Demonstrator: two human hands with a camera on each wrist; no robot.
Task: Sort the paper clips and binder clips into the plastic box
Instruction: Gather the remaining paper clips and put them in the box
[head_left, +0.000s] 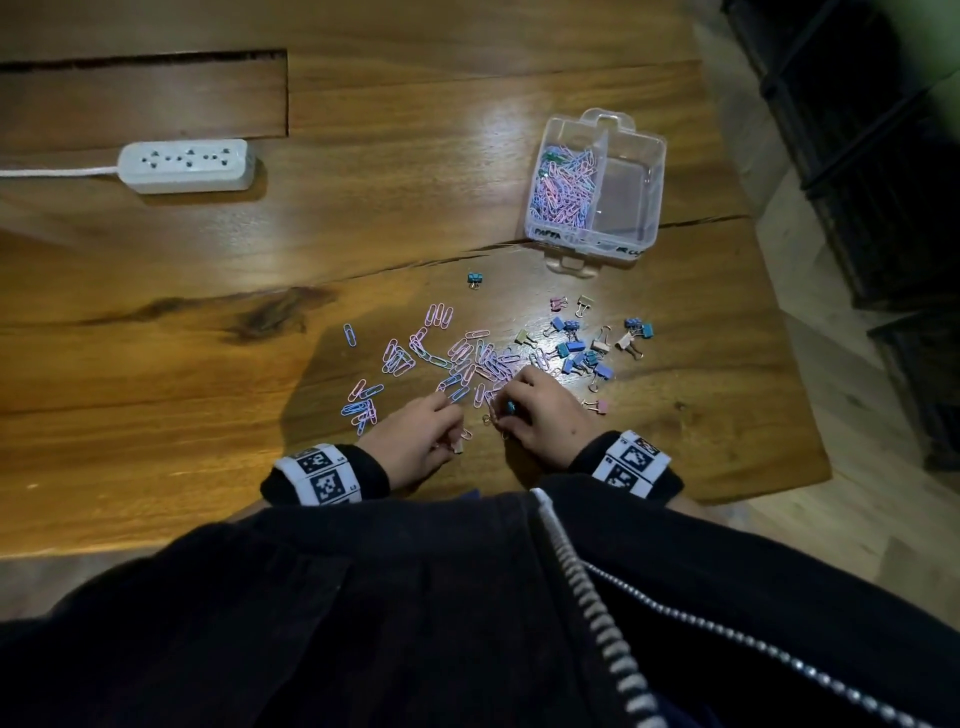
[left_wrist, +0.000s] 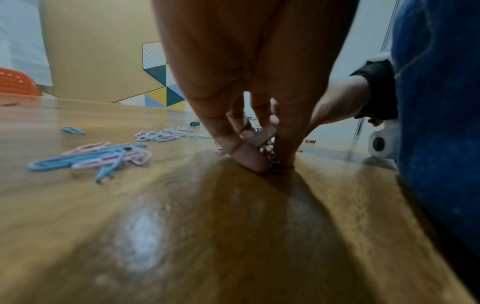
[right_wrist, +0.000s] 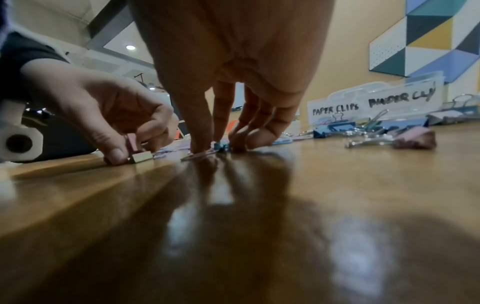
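A clear plastic box (head_left: 649, 156) stands at the table's far right. Its left compartment holds many paper clips (head_left: 563, 182); its right one shows none. The box (right_wrist: 376, 100) is labelled for paper clips and binder clips. Loose pink and blue paper clips (head_left: 441, 358) lie before my hands, with binder clips (head_left: 587, 348) to their right. My left hand (head_left: 453, 442) pinches a beige binder clip (right_wrist: 141, 157), with a pink binder clip (right_wrist: 131, 142) also between its fingers. My right hand (head_left: 506, 415) has curled fingertips on the table around a teal binder clip (right_wrist: 221, 146).
A white power strip (head_left: 187, 166) with its cord lies at the far left. One blue binder clip (head_left: 474, 279) sits alone near the box. The table's right edge (head_left: 789, 338) runs close beside the binder clips. A pink binder clip (right_wrist: 413, 139) lies right of my hand.
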